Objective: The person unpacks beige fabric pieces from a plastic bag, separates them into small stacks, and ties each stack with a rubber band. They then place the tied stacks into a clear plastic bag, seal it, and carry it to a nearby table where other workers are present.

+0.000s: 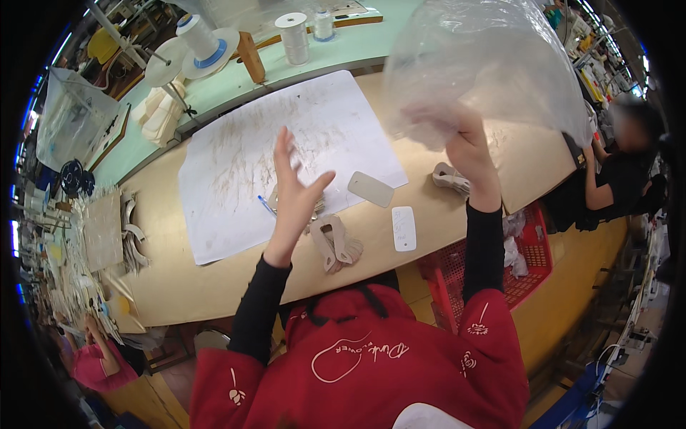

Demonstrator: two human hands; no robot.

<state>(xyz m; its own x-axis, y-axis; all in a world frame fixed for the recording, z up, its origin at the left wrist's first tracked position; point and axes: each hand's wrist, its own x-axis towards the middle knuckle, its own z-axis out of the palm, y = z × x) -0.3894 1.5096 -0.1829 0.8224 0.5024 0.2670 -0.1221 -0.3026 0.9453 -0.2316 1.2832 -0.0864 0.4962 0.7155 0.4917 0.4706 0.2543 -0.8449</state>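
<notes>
A large clear plastic bag (486, 64) was held up in the air above the right part of the light wooden worktable (214, 286), and it was puffed out and crumpled. The right hand (468, 146) gripped the bag at its lower edge, with the fingers closed on the plastic. The left hand (294, 193) was raised over the table, well apart from the bag, with the fingers spread wide and holding nothing.

Under the left hand lay a large white paper sheet with brown stains (250, 150), and a blue pen (266, 206) lay on it. Just beside the wrist was a small pile of beige cut shoe pieces (336, 243). Near them lay a beige rounded tag (370, 189) and a white rounded tag (404, 228). Another beige piece (450, 177) lay under the right hand. A red plastic basket (529, 264) stood at the table's right edge. White thread spools (294, 37) stood on the green surface behind.
</notes>
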